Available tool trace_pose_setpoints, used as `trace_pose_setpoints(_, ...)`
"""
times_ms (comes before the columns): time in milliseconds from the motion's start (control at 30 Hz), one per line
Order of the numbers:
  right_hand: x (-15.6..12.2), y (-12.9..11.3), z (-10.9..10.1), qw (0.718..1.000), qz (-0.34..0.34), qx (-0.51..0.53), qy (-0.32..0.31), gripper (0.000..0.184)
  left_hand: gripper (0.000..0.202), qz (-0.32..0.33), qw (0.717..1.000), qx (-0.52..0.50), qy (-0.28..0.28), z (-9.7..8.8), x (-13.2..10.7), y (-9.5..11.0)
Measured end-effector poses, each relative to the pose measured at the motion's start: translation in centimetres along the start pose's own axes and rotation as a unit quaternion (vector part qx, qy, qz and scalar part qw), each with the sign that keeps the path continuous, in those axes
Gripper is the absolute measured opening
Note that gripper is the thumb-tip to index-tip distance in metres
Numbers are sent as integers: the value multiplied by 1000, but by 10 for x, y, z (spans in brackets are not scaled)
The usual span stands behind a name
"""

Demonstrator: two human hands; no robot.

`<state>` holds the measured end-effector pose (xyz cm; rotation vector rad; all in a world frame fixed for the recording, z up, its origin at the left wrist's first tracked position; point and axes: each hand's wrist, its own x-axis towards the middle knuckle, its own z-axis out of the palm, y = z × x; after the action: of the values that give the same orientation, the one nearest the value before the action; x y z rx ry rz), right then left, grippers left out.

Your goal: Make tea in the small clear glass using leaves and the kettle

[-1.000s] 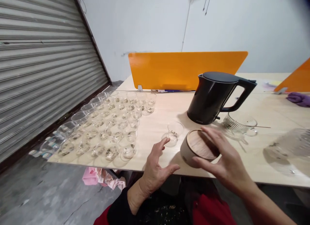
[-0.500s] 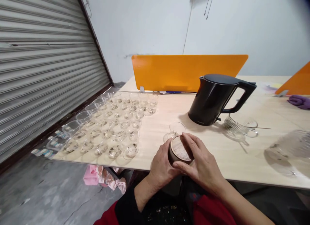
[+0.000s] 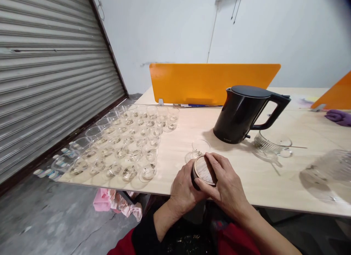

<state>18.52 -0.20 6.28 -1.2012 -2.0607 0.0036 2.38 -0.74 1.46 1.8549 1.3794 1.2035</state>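
A small round canister with a wooden lid [image 3: 204,169] is held over the table's front edge. My left hand [image 3: 184,191] wraps around its body from the left. My right hand [image 3: 226,185] grips the lid's rim from the right and front. Just behind the canister stands a single small clear glass cup [image 3: 200,147] on the pale wooden table [image 3: 192,127]. A black electric kettle [image 3: 242,114] stands farther back on the right.
Several clear glass cups [image 3: 128,138] stand in rows on the table's left part. A ribbed glass pitcher [image 3: 270,144] and a larger glass vessel [image 3: 330,171] sit at the right. Orange dividers [image 3: 214,83] cross the back. A purple cloth [image 3: 338,116] lies far right.
Both hands closed on the canister and drew it toward me to the table's front edge. In the last half second the lid has tilted up slightly.
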Motion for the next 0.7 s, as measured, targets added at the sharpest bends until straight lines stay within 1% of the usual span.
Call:
trace_pose_setpoints(133,0,-1,-1,1000,8,10,-5,76,88,3,1000,6,8,1,1,1)
trace_pose_setpoints(267,3,1,-2,999,28,28,6,57,102,-12,1000,-16,-9,-3,1,7)
trace_pose_setpoints(333,5,2,-4,999,33,22,7,51,106,-23,999,-34,-19,-6,1,9)
trace_pose_setpoints(400,7,3,-8,1000,26,4,-7,54,105,-29,999,-39,-20,-7,1,9)
trace_pose_setpoints(500,8,1,-13,999,0,-22,-40,70,103,-20,999,-32,-24,-6,1,5)
trace_pose_setpoints(567,9,-2,-13,998,-10,-39,-51,78,101,-5,999,-24,-22,-3,1,1)
trace_pose_setpoints(633,8,-5,-10,998,-11,-51,-45,78,98,8,1000,-14,-10,-2,1,0)
trace_pose_setpoints(700,8,-7,-5,998,-14,-50,-31,72,94,16,1000,-7,3,-1,1,1)
